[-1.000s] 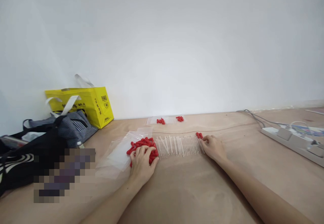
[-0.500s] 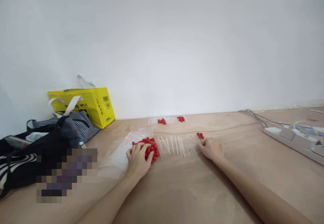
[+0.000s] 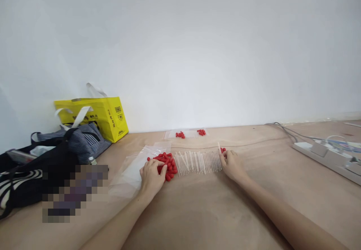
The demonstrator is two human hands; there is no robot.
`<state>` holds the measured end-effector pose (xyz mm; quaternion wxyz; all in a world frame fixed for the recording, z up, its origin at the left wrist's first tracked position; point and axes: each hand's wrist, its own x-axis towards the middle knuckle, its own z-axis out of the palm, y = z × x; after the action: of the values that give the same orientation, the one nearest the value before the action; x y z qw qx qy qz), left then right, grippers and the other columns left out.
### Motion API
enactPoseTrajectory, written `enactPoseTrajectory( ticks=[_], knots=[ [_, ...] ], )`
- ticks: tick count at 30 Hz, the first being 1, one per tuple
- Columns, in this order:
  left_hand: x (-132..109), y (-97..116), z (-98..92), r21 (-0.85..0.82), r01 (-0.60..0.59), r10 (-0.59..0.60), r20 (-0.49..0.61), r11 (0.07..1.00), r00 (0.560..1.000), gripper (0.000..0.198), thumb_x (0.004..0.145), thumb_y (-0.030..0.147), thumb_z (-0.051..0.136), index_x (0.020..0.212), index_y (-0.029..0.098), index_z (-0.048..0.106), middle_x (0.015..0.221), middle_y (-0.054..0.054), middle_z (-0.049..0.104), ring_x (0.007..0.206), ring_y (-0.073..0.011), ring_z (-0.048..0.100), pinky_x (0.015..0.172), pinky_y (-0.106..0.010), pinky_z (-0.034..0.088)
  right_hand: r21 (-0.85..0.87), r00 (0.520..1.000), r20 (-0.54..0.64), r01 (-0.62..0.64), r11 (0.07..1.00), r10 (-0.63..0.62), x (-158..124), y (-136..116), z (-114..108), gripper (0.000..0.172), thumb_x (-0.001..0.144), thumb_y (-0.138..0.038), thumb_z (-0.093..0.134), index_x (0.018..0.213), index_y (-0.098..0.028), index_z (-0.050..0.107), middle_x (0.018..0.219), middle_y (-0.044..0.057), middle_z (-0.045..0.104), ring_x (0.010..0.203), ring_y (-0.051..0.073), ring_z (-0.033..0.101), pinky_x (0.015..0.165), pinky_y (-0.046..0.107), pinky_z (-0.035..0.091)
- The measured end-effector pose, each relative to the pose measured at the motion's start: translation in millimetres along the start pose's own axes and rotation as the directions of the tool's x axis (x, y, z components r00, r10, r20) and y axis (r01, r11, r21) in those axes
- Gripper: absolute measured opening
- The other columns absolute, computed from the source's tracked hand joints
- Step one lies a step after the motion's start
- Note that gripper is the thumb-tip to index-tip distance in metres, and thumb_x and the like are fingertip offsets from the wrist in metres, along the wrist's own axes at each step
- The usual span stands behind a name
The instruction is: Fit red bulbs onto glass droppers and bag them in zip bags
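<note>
resting over a pile of red pieces, left hand has fingers curled and thumb out toward 2 o'clock; cannot tell if it grips a piece or only touches. pile sits at 1 to 2 o'clock from that hand, partly hidden under its fingers. right hand has thumb and fingertips together, looks pinched on a single pale stick, long axis near upright, top leaning slightly to 11 o'clock. hands well apart, row of pale sticks between them

key relation: red pile is at 9 o'clock from the right hand, across the whole row; left hand is the nearer one to the pile, right hand the nearer one to the held stick. row runs 9 to 3 o'clock, each stick roughly 12 to 6 with some slanting to 11, left end just beside the pile, right end by the right fingertips. small red pair at 11 o'clock of the right hand, partly covered by it

also on the wooden surface: see-through bags at 10 o'clock of left hand, flat see-through pack with two red clusters near the wall, yellow bag farther off at 10, white power strip at 3 o'clock from right hand
</note>
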<state>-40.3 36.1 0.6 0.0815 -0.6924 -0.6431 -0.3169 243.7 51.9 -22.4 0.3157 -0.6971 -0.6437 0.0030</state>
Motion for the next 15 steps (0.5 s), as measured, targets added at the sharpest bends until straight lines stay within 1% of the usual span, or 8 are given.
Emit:
enactPoseTrajectory(
  ticks=[4, 5, 7, 9, 11, 13, 15],
  knots=[
    [-0.8, 1.0, -3.7, -0.03, 0.021, -0.023, -0.075, 0.999, 0.997, 0.015, 0.078, 0.025, 0.044, 0.078, 0.019, 0.058, 0.085, -0.005, 0.063, 0.086, -0.0251, 0.054, 0.072, -0.039, 0.037, 0.128, 0.985, -0.004, 0.17, 0.977, -0.17, -13.9, -9.6, 5.2, 0.018, 0.083, -0.023, 0.03, 0.077, -0.016, 0.046, 0.072, 0.007, 0.055, 0.068, 0.016, 0.053, 0.064, 0.027, 0.041],
    [-2.5, 2.5, -4.3, -0.064, -0.003, -0.003, -0.101, 0.998, 0.995, 0.015, 0.079, 0.025, 0.044, 0.08, 0.019, 0.058, 0.084, -0.005, 0.063, 0.086, -0.0247, 0.054, 0.073, -0.039, 0.037, 0.173, 0.977, -0.008, 0.212, 0.962, -0.214, -18.1, -11.9, 6.5, 0.017, 0.083, -0.022, 0.03, 0.079, -0.016, 0.045, 0.071, 0.005, 0.055, 0.066, 0.015, 0.052, 0.062, 0.026, 0.041],
    [-8.5, 8.0, -4.6, -0.163, -0.109, 0.09, -0.117, 0.981, 0.989, 0.015, 0.079, 0.026, 0.043, 0.082, 0.019, 0.056, 0.083, -0.005, 0.063, 0.084, -0.0229, 0.055, 0.075, -0.038, 0.038, 0.281, 0.951, -0.027, 0.303, 0.911, -0.308, -26.1, -16.0, 8.5, 0.015, 0.083, -0.02, 0.031, 0.088, -0.015, 0.045, 0.072, 0.004, 0.055, 0.064, 0.015, 0.052, 0.061, 0.026, 0.041],
    [-17.0, 16.3, -4.0, -0.26, -0.241, 0.235, -0.055, 0.935, 0.97, 0.015, 0.08, 0.025, 0.043, 0.084, 0.019, 0.055, 0.082, -0.004, 0.063, 0.082, -0.0208, 0.055, 0.075, -0.036, 0.038, 0.365, 0.916, -0.046, 0.386, 0.847, -0.398, -33.1, -19.5, 9.0, 0.023, 0.083, -0.016, 0.032, 0.103, -0.014, 0.043, 0.076, 0.005, 0.056, 0.068, 0.016, 0.053, 0.063, 0.027, 0.041],
    [-25.9, 25.1, -3.3, -0.327, -0.335, 0.375, 0.068, 0.884, 0.924, 0.013, 0.08, 0.022, 0.043, 0.084, 0.02, 0.056, 0.082, -0.002, 0.062, 0.081, -0.0191, 0.055, 0.075, -0.034, 0.038, 0.372, 0.881, -0.026, 0.448, 0.813, -0.473, -38.8, -22.9, 7.7, 0.029, 0.083, -0.013, 0.031, 0.11, -0.016, 0.043, 0.081, 0.006, 0.057, 0.075, 0.017, 0.053, 0.068, 0.029, 0.041],
    [-32.5, 32.1, -2.9, -0.358, -0.38, 0.463, 0.18, 0.853, 0.868, 0.013, 0.078, 0.016, 0.045, 0.083, 0.021, 0.056, 0.08, -0.001, 0.062, 0.08, -0.0181, 0.054, 0.076, -0.034, 0.036, 0.341, 0.847, 0.019, 0.494, 0.8, -0.531, -43.4, -26.7, 5.0, 0.029, 0.083, -0.011, 0.03, 0.105, -0.018, 0.048, 0.086, 0.007, 0.057, 0.08, 0.018, 0.052, 0.072, 0.032, 0.039],
    [-35.7, 35.9, -2.9, -0.364, -0.393, 0.494, 0.242, 0.844, 0.835, 0.019, 0.076, 0.012, 0.045, 0.087, 0.021, 0.057, 0.081, -0.001, 0.062, 0.081, -0.0182, 0.053, 0.077, -0.035, 0.034, 0.32, 0.827, 0.064, 0.513, 0.796, -0.559, -47.1, -30.9, 1.6, 0.026, 0.084, -0.01, 0.03, 0.096, -0.019, 0.051, 0.085, 0.006, 0.057, 0.08, 0.018, 0.052, 0.072, 0.032, 0.037]
  ],
)
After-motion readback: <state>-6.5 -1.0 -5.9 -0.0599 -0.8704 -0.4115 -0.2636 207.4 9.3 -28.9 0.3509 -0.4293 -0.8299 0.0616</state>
